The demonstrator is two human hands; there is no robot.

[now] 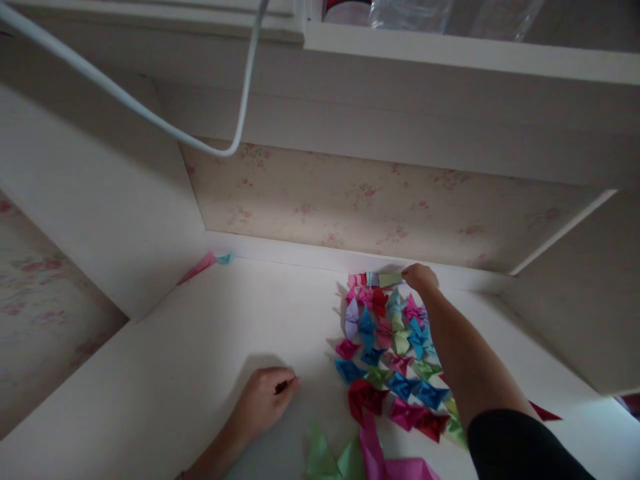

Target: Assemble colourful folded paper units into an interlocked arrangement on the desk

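Dimly lit, the left hand (266, 399) casts a shadow.

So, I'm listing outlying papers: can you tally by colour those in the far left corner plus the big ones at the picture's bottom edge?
Pink: 2 (long corner paper, big pink paper)
Light green: 1 (big green paper)
Light blue: 1 (small corner paper)
Total: 4
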